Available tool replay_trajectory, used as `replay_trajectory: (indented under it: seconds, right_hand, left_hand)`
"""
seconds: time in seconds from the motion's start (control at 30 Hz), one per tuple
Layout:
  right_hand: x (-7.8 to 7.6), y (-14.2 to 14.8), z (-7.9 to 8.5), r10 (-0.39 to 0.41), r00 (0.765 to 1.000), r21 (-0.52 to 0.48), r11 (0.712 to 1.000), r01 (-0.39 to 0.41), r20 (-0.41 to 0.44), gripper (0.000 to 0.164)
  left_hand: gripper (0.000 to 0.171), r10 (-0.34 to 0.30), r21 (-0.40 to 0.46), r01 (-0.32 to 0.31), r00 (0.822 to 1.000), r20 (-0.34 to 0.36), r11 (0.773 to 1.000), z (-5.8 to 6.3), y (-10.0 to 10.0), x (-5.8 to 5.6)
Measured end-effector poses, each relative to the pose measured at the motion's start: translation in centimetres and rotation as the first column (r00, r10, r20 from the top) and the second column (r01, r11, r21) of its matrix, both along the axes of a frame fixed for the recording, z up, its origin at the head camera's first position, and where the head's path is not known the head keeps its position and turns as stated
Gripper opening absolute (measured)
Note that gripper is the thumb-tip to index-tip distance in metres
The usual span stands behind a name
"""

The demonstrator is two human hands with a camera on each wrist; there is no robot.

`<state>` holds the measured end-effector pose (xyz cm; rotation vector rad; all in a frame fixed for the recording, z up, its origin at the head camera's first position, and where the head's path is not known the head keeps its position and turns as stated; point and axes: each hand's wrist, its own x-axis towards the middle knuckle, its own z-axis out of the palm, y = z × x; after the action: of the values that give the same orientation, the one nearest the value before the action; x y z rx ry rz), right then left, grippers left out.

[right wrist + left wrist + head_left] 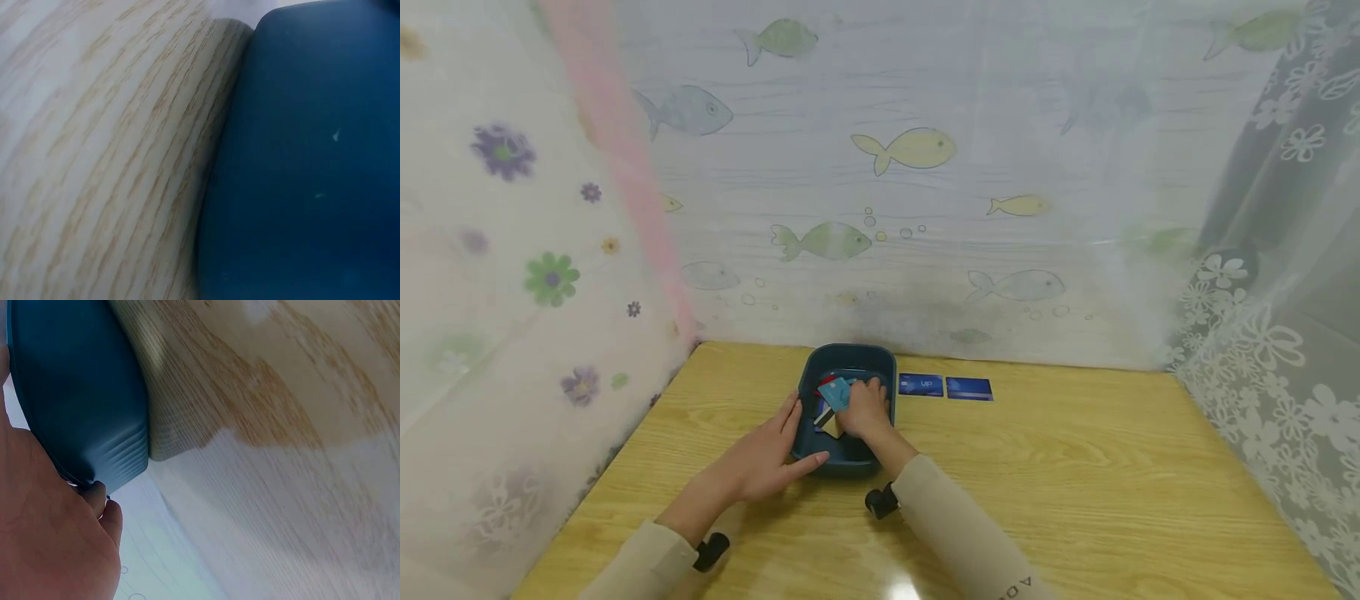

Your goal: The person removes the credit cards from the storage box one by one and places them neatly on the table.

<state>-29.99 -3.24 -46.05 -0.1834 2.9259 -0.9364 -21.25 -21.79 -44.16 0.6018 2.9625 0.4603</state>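
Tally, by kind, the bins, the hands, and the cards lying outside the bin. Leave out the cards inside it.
Bin: 1
Hands: 2 (left hand, right hand)
Blue cards outside the bin: 2 (nearer card, farther card)
Total: 5

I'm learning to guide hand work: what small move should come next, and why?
Probably raise the light-blue rectangular card from the dark-blue rounded plastic tray: the right hand is beside it, though its grip is unclear, the left hand touches the tray's rim, and two dark-blue rectangular cards lie on the wood-grained table.
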Motion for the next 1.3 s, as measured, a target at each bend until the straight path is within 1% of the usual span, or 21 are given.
replay_trajectory:
  seconds: [0.17,0.37,0.47,0.57,0.63,0.7,0.77,0.87,0.93,1.0,1.1,1.23,1.3]
  right_hand:
    - [-0.15,0.04,0.10,-0.024,1.000,-0.022,0.999,0.024,0.002,0.044]
    - [-0.11,0.10,0.13,-0.039,0.999,-0.062,0.997,0.041,0.024,0.043]
    - [-0.12,0.06,0.12,-0.047,0.999,-0.067,0.997,0.049,0.022,0.051]
    - [-0.17,-0.05,0.07,-0.052,0.999,-0.056,0.997,0.051,-0.013,0.062]
    - [-0.26,-0.12,0.00,-0.053,0.998,-0.044,0.998,0.051,-0.040,0.065]
    - [-0.30,-0.13,-0.03,-0.051,0.996,-0.045,0.998,0.048,-0.067,0.063]
    - [-0.35,-0.10,-0.03,-0.050,0.995,-0.060,0.997,0.044,-0.088,0.057]
    - [-0.42,0.03,-0.11,-0.050,0.994,-0.130,0.991,0.037,-0.096,0.045]
    - [-0.48,0.13,-0.20,-0.052,0.995,-0.189,0.981,0.035,-0.088,0.039]
    - [-0.47,0.21,-0.27,-0.058,0.996,-0.250,0.968,0.039,-0.068,0.036]
    - [-0.38,0.30,-0.21,-0.066,0.996,-0.308,0.950,0.046,-0.056,0.033]
    - [-0.26,0.31,-0.02,-0.070,0.995,-0.341,0.939,0.042,-0.071,0.031]
    - [-0.31,0.30,0.05,-0.076,0.992,-0.352,0.935,0.037,-0.099,0.031]
  left_hand:
    - [0.106,-0.004,0.005,0.004,1.000,0.005,1.000,0.21,0.08,0.07]
    - [0.108,0.002,0.005,-0.002,1.000,0.012,1.000,0.01,0.04,0.00]
    - [0.107,0.001,0.007,-0.001,1.000,0.008,1.000,0.04,0.05,0.05]
    - [0.106,0.001,0.004,-0.001,1.000,0.007,1.000,0.02,0.03,0.00]
    - [0.106,0.003,-0.004,-0.003,1.000,0.006,1.000,-0.09,0.00,-0.08]
    - [0.107,0.001,-0.003,-0.001,1.000,0.006,1.000,-0.15,-0.01,-0.15]
    - [0.108,0.002,-0.003,-0.002,1.000,0.001,1.000,-0.29,-0.04,-0.21]
    - [0.108,0.004,0.006,-0.004,1.000,-0.003,1.000,-0.41,-0.06,-0.32]
    - [0.108,0.007,0.005,-0.007,1.000,-0.004,1.000,-0.46,-0.07,-0.38]
    - [0.108,0.008,0.004,-0.008,1.000,-0.001,1.000,-0.45,-0.04,-0.38]
    - [0.108,0.010,0.007,-0.010,1.000,0.009,1.000,-0.36,0.03,-0.31]
    - [0.109,0.016,0.011,-0.016,1.000,0.024,1.000,-0.28,0.04,-0.30]
    - [0.110,0.022,0.001,-0.022,0.999,0.032,1.000,-0.30,0.03,-0.38]
